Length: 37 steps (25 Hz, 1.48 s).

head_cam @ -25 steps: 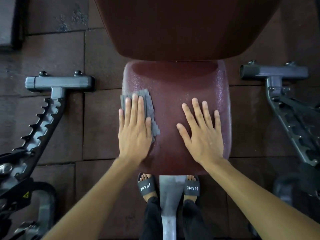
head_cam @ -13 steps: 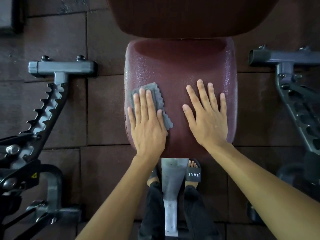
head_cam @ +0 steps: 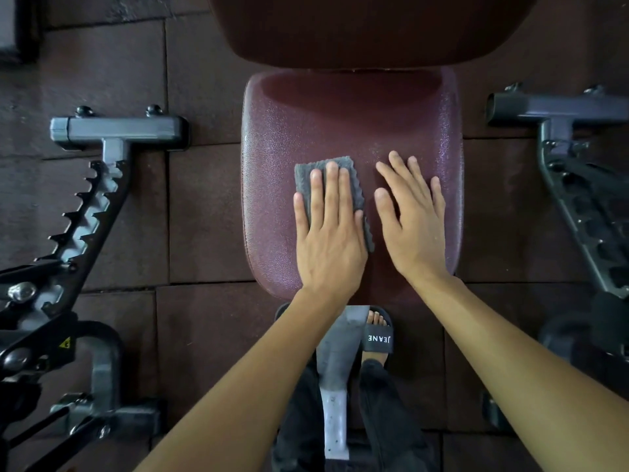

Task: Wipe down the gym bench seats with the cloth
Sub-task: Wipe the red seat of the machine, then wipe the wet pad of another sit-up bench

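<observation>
A dark red padded bench seat (head_cam: pixel 272 137) fills the middle of the head view, with the backrest pad (head_cam: pixel 357 28) rising beyond it. My left hand (head_cam: pixel 328 233) lies flat on a grey cloth (head_cam: pixel 340 168) and presses it against the middle of the seat, fingers together and pointing away from me. The cloth's far edge and right edge stick out from under the hand. My right hand (head_cam: pixel 413 216) rests flat and bare on the seat just to the right, fingers spread, almost touching the cloth.
A toothed grey adjustment bar and frame (head_cam: pixel 88 206) stand to the left of the seat. Another dark metal frame (head_cam: pixel 578 185) stands to the right. The bench's grey support beam (head_cam: pixel 335 386) runs between my sandalled feet (head_cam: pixel 377 335). Dark rubber floor tiles (head_cam: pixel 204 216) surround the bench.
My left hand has slid the cloth rightward from the seat's left edge to its middle, close to my right hand. The right hand has stayed on the right half.
</observation>
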Each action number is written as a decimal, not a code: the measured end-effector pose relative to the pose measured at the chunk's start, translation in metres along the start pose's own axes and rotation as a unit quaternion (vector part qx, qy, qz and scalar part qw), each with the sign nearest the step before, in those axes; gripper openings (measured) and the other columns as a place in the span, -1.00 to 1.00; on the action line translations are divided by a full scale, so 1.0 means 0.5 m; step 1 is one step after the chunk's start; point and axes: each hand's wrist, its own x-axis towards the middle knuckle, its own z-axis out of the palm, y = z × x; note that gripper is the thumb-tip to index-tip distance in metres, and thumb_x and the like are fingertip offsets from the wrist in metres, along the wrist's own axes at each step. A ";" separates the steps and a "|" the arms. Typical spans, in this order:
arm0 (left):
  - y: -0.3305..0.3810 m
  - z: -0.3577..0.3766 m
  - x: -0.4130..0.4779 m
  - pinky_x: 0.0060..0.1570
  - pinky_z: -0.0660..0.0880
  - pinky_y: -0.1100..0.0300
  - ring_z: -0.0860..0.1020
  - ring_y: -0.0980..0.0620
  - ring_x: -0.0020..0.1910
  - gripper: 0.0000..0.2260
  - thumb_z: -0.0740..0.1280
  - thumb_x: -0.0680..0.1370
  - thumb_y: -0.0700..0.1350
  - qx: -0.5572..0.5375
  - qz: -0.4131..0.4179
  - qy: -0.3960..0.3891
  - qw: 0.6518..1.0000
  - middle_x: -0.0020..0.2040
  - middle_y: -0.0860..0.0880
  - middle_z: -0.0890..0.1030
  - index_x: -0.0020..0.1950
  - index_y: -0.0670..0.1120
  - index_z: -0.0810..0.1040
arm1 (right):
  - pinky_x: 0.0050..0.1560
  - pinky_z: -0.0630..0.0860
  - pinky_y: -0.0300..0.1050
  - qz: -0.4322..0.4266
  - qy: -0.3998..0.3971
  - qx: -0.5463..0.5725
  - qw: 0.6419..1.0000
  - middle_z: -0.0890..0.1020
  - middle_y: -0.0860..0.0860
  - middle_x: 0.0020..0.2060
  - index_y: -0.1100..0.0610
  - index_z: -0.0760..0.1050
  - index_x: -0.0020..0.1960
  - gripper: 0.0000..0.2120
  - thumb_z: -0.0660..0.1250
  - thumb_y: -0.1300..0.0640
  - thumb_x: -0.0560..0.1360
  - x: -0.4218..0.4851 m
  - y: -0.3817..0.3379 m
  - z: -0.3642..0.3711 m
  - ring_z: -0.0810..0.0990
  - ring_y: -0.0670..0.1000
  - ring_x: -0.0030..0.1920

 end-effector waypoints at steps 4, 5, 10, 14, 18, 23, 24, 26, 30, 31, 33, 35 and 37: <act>-0.018 -0.041 0.011 0.57 -0.12 -0.02 -0.10 0.03 0.60 -0.52 -0.07 0.69 0.00 -0.109 0.044 -0.029 0.993 0.62 -0.02 0.02 0.61 -0.09 0.05 | 0.60 -0.06 -0.04 0.093 0.042 0.135 0.986 0.34 -0.04 0.52 0.04 0.34 0.50 -0.61 0.08 0.09 0.69 -0.012 -0.054 -0.008 0.14 -0.08 0.57; -0.047 -0.053 0.010 0.57 -0.10 0.00 -0.09 0.04 0.60 -0.54 -0.05 0.70 -0.03 -0.129 0.043 -0.021 0.990 0.62 -0.01 0.04 0.61 -0.08 0.09 | 0.58 -0.04 -0.03 0.084 0.048 0.129 0.987 0.35 -0.01 0.52 0.06 0.36 0.49 -0.60 0.11 0.10 0.67 -0.022 -0.078 -0.003 0.17 -0.04 0.57; -0.187 -0.065 0.023 0.55 0.07 -0.07 0.00 0.01 0.60 -0.51 -0.10 0.66 -0.06 -0.099 -0.054 0.006 0.994 0.61 -0.03 0.10 0.60 -0.08 0.13 | 0.57 0.00 0.06 0.009 -0.023 -0.059 0.998 0.15 0.09 0.60 0.09 0.19 0.57 -0.39 0.20 -0.13 0.60 -0.056 -0.173 0.084 0.07 0.11 0.60; -0.204 -0.060 0.024 0.56 0.03 -0.03 -0.04 0.02 0.60 -0.51 -0.12 0.66 -0.05 -0.108 -0.022 -0.033 0.993 0.62 -0.02 0.03 0.61 -0.08 0.05 | 0.57 0.06 0.09 0.038 0.028 -0.162 0.986 0.11 0.13 0.60 0.14 0.07 0.61 -0.29 0.09 -0.24 0.62 -0.051 -0.178 0.135 0.07 0.14 0.60; -0.210 -0.080 0.028 0.55 0.05 -0.02 -0.04 0.02 0.60 -0.53 -0.01 0.69 -0.10 -0.077 -0.019 -0.072 0.994 0.62 -0.01 0.02 0.61 -0.07 0.04 | 0.53 0.23 0.11 0.033 0.069 -0.161 0.984 0.24 0.15 0.56 0.18 0.21 0.56 -0.48 0.12 0.02 0.66 -0.045 -0.181 0.148 0.22 0.17 0.55; -0.215 -0.165 0.013 0.55 0.06 -0.05 -0.02 -0.01 0.60 -0.56 -0.01 0.70 -0.10 -0.066 -0.040 -0.116 0.990 0.62 0.00 0.07 0.60 -0.06 0.09 | 0.49 0.24 -0.08 0.126 -0.010 0.180 0.976 0.34 0.05 0.52 0.11 0.29 0.53 -0.57 0.13 0.21 0.66 -0.016 -0.198 0.049 0.29 0.06 0.52; -0.213 -0.193 0.001 0.54 0.08 -0.05 -0.01 -0.02 0.60 -0.57 -0.01 0.70 -0.10 -0.069 -0.051 -0.118 0.989 0.61 -0.01 0.09 0.59 -0.06 0.12 | 0.43 0.29 -0.12 0.162 -0.032 0.270 0.949 0.44 0.03 0.45 0.09 0.33 0.50 -0.58 0.14 0.21 0.66 -0.012 -0.208 0.011 0.39 0.04 0.45; -0.209 -0.256 -0.027 0.53 0.13 -0.06 0.05 -0.03 0.59 -0.59 0.00 0.70 -0.10 -0.083 -0.070 -0.108 0.988 0.60 -0.03 0.14 0.57 -0.08 0.21 | 0.29 0.46 -0.05 0.235 -0.072 0.431 0.868 0.58 0.03 0.24 0.06 0.40 0.45 -0.63 0.17 0.21 0.66 -0.016 -0.240 -0.059 0.56 0.03 0.22; -0.208 -0.421 -0.121 0.49 0.20 0.00 0.20 -0.08 0.54 -0.63 0.04 0.70 -0.13 -0.103 -0.151 -0.044 0.982 0.55 -0.07 0.28 0.48 -0.12 0.37 | -0.01 0.53 0.07 0.300 -0.210 0.647 0.669 0.58 0.14 0.07 0.07 0.47 0.34 -0.67 0.24 0.14 0.58 -0.061 -0.338 -0.177 0.58 0.13 -0.01; -0.211 -0.463 -0.149 0.47 0.22 0.00 0.24 -0.09 0.52 -0.64 0.05 0.70 -0.13 -0.104 -0.172 -0.026 0.979 0.53 -0.07 0.31 0.46 -0.12 0.39 | 0.00 0.52 0.08 0.291 -0.254 0.661 0.643 0.57 0.17 0.07 0.09 0.47 0.31 -0.66 0.27 0.12 0.54 -0.074 -0.369 -0.198 0.58 0.15 -0.01; -0.227 -0.542 -0.211 0.43 0.26 0.00 0.31 -0.10 0.47 -0.66 0.06 0.70 -0.12 -0.104 -0.215 0.014 0.971 0.50 -0.07 0.37 0.43 -0.12 0.44 | 0.04 0.54 0.15 0.266 -0.341 0.639 0.637 0.60 0.20 0.11 0.07 0.44 0.29 -0.64 0.35 0.12 0.51 -0.109 -0.447 -0.230 0.61 0.19 0.06; -0.256 -0.616 -0.294 0.42 0.28 0.01 0.34 -0.10 0.44 -0.67 0.08 0.69 -0.13 -0.106 -0.267 0.063 0.956 0.46 -0.07 0.42 0.39 -0.12 0.47 | 0.06 0.57 0.18 0.237 -0.415 0.583 0.657 0.64 0.23 0.18 0.03 0.39 0.37 -0.53 0.41 0.17 0.50 -0.161 -0.540 -0.237 0.63 0.19 0.11; -0.295 -0.671 -0.381 0.40 0.32 0.02 0.39 -0.10 0.40 -0.69 0.10 0.68 -0.14 -0.104 -0.309 0.106 0.939 0.40 -0.08 0.48 0.36 -0.13 0.50 | 0.01 0.62 0.13 0.206 -0.473 0.553 0.654 0.63 0.27 0.19 0.04 0.38 0.40 -0.50 0.37 0.29 0.51 -0.216 -0.633 -0.225 0.66 0.19 0.06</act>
